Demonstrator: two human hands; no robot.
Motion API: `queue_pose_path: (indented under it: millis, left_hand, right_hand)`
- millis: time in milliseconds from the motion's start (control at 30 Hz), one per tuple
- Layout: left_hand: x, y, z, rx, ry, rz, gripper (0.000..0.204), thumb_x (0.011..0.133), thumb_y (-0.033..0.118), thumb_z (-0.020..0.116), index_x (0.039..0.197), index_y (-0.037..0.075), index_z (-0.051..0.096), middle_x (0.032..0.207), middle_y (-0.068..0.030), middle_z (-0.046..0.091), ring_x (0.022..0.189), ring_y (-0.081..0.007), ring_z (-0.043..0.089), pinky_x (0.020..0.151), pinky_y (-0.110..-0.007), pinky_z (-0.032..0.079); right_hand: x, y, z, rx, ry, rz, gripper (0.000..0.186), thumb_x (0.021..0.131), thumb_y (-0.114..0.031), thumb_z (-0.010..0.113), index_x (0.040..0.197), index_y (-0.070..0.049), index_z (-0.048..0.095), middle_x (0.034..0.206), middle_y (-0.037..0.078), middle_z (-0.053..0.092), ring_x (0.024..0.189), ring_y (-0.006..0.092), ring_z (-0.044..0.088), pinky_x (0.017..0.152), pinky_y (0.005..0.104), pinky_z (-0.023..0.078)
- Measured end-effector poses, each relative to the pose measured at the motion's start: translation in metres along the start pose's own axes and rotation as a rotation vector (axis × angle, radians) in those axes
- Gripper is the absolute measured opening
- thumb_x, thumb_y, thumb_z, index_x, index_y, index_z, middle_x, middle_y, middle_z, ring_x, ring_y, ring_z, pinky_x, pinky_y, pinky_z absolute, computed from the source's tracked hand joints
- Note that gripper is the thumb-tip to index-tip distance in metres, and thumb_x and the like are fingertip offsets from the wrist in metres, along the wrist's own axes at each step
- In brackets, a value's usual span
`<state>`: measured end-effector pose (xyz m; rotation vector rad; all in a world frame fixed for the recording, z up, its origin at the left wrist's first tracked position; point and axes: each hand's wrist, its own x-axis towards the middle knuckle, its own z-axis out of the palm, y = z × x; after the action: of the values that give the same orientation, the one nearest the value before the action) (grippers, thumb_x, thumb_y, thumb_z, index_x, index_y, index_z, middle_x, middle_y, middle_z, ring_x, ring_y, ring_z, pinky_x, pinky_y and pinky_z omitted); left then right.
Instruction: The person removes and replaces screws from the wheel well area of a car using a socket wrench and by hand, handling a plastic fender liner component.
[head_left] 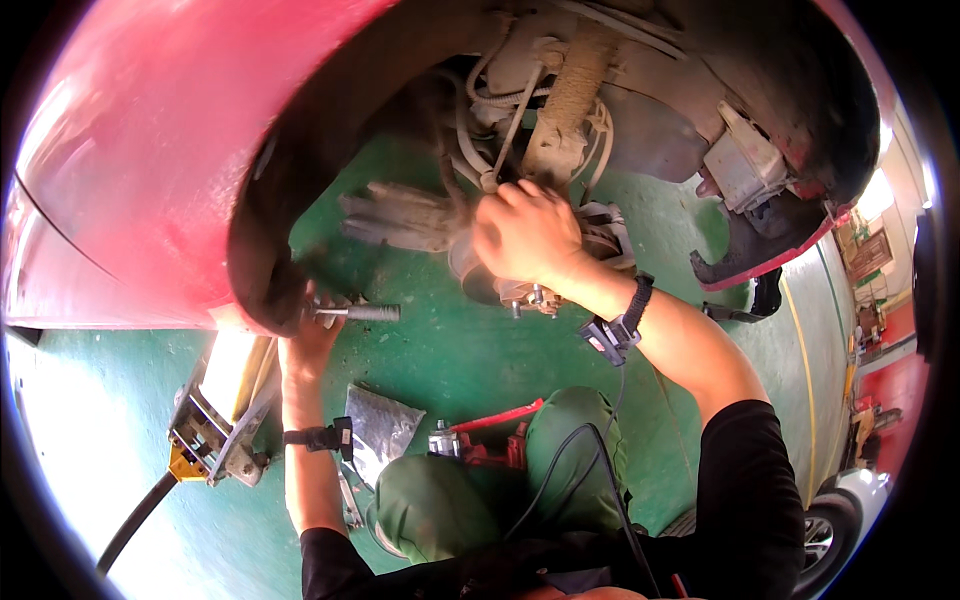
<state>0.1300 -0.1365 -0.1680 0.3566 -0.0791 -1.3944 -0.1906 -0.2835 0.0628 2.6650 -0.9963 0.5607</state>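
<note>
Under the edge of the red fender (150, 150), my left hand (313, 335) is closed around a metal hand tool with a ribbed grip (372, 312). The tool's other end is hidden by my fingers and the fender. My right hand (525, 232) reaches into the wheel well, its fingers curled over the lower end of the dusty suspension strut (568, 110). What those fingers grip is covered by the hand. Just below it sits the wheel hub (530, 295) with its studs. A thin link rod (520, 120) and several hoses run up beside the strut.
A floor jack (215, 425) stands under the car at left. A clear plastic bag (380, 432) lies on the green floor before my knees, near a red tool (500, 425). A hanging liner edge (760, 260) borders the wheel well at right. Cables trail from my wrist straps.
</note>
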Motion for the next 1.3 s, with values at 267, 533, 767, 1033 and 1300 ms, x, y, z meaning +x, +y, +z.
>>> queue_pose_path:
  millis: [267,533,767,1033,1300]
  left_hand:
    - [0.004,-0.009,0.004,-0.032,0.036,-0.092,0.034,0.092,0.018,0.069,0.125,0.015,0.063,0.121,-0.0025,0.063,0.097,-0.0237,0.059,0.081,-0.041,0.052]
    - [0.023,0.004,-0.015,-0.037,0.083,0.181,0.034,0.092,0.003,0.065,0.125,0.005,0.061,0.127,-0.0099,0.063,0.116,-0.0302,0.060,0.095,-0.037,0.055]
    - [0.016,-0.023,0.014,-0.452,-0.252,0.260,0.041,0.096,0.014,0.058,0.135,0.002,0.055,0.141,-0.0154,0.055,0.136,-0.0396,0.044,0.115,-0.054,0.034]
    - [0.010,-0.012,0.014,-0.110,-0.015,0.327,0.043,0.098,0.033,0.054,0.130,0.004,0.057,0.130,-0.0128,0.060,0.126,-0.0349,0.050,0.112,-0.053,0.036]
    - [0.027,0.039,-0.054,0.429,0.203,-0.078,0.038,0.101,0.048,0.048,0.107,0.012,0.060,0.073,-0.0018,0.054,0.067,-0.0182,0.054,0.063,-0.032,0.046]
  right_hand:
    - [0.002,0.000,0.000,-0.003,0.045,-0.018,0.015,0.079,-0.027,0.064,0.083,-0.012,0.063,0.087,0.007,0.061,0.092,0.0293,0.062,0.078,0.0446,0.053]
    - [0.002,-0.003,0.002,0.016,0.066,-0.012,0.017,0.079,-0.026,0.063,0.084,-0.010,0.063,0.088,0.008,0.061,0.092,0.0290,0.061,0.081,0.0448,0.052]
    - [0.002,-0.002,0.001,0.034,0.035,-0.020,0.018,0.079,-0.027,0.063,0.085,-0.010,0.063,0.089,0.006,0.061,0.093,0.0268,0.060,0.080,0.0429,0.052]
    - [0.001,0.001,0.000,0.017,0.042,-0.039,0.019,0.078,-0.027,0.064,0.086,-0.010,0.064,0.090,0.007,0.061,0.095,0.0257,0.060,0.081,0.0420,0.052]
    - [0.001,-0.003,0.004,0.031,0.112,-0.052,0.014,0.077,-0.025,0.065,0.080,-0.011,0.062,0.085,0.005,0.060,0.090,0.0257,0.061,0.080,0.0426,0.052]
